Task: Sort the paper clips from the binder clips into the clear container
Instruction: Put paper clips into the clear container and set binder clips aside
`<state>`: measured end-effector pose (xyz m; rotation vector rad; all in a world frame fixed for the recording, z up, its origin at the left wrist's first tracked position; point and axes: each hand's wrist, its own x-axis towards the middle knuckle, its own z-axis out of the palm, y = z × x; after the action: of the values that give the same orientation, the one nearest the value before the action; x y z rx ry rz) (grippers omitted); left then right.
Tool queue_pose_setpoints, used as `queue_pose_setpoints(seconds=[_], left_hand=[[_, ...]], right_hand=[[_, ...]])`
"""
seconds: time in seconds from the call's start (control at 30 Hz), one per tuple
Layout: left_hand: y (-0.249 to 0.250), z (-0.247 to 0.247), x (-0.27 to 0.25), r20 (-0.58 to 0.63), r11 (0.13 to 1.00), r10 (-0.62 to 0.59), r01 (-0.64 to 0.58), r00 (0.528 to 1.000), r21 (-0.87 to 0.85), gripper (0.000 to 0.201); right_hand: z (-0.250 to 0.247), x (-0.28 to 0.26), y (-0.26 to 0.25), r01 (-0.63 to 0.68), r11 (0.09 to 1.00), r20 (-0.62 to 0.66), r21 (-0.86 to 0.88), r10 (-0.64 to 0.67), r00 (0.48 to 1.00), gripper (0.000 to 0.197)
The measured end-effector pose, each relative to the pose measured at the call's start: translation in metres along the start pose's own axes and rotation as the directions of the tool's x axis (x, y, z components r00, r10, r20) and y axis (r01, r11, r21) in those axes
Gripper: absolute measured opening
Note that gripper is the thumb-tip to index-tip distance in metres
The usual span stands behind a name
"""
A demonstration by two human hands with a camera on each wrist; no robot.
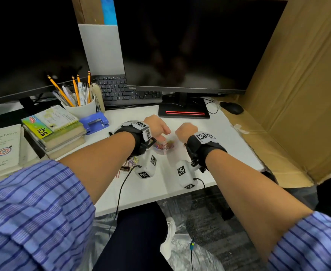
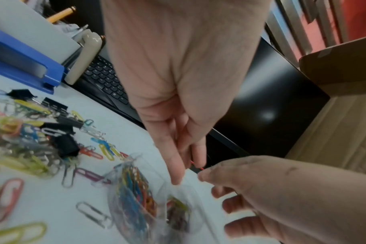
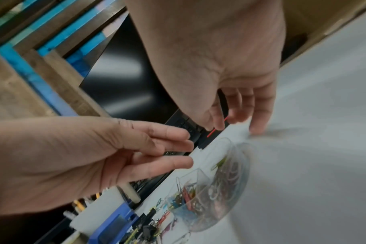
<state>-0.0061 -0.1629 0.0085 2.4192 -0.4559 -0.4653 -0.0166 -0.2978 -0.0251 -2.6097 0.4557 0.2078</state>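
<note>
From the head camera, a person's left hand (image 1: 156, 127) and right hand (image 1: 186, 131) hover close together over a clear container (image 1: 164, 147) of coloured paper clips (image 1: 161, 146) near the middle of the white surface (image 1: 229, 137), with a loose heap of clips (image 1: 130, 163) just left of it under the left forearm; a blue hole punch (image 1: 94, 122), a white pencil cup (image 1: 81, 108) and a stack of books (image 1: 60, 132) stand further left, and a black keyboard (image 1: 121, 90) lies at the far side below two dark monitors. From the left wrist, the left hand (image 2: 178, 102) points its fingers (image 2: 173, 165) down, nearly straight and close together, above the far rim of the divided container (image 2: 136, 198); black binder clips (image 2: 63, 142) sit among the scattered paper clips (image 2: 90, 173) to the left. From the right wrist, the right hand (image 3: 230, 79) also hangs over the container (image 3: 215, 184), which appears to hold clips in separate compartments, though blur hides the detail. Its grip is narrow, fingers (image 3: 259, 118) loosely extended, and neither hand visibly holds a clip; the left hand's grip is likewise relaxed and empty as far as can be seen.
</note>
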Motion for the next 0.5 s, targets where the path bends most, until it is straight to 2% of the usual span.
queue_pose_setpoints(seconds=[0.07,0.13,0.2,0.27,0.4,0.5], left_hand=[[-0.006,-0.008,0.001,0.03,0.999,-0.014,0.015,0.999,-0.034,0.028],[-0.014,-0.019,0.007,-0.074,0.993,-0.078,0.07,0.994,-0.098,0.026],[-0.031,-0.025,0.009,-0.155,0.988,-0.152,0.15,0.976,-0.025,0.028],[-0.045,-0.023,0.005,-0.127,0.975,-0.203,0.213,0.971,0.066,0.032],[-0.048,-0.008,0.005,-0.101,0.973,-0.193,0.203,0.976,0.108,0.04],[-0.045,0.001,0.004,-0.057,0.975,-0.182,0.188,0.982,0.119,0.023]], right_hand=[[-0.006,0.003,-0.011,0.021,0.999,-0.133,0.025,-0.017,0.991,0.026],[-0.01,0.012,-0.023,0.104,0.994,-0.155,0.015,-0.101,0.983,0.029],[-0.006,0.01,-0.034,0.171,0.985,-0.093,0.007,-0.17,0.981,0.03],[0.004,0.011,-0.04,0.18,0.983,-0.03,-0.03,-0.181,0.983,0.031],[0.025,0.007,-0.042,0.212,0.974,0.021,-0.075,-0.211,0.977,0.026],[0.034,0.005,-0.04,0.214,0.976,-0.001,-0.032,-0.214,0.977,0.022]])
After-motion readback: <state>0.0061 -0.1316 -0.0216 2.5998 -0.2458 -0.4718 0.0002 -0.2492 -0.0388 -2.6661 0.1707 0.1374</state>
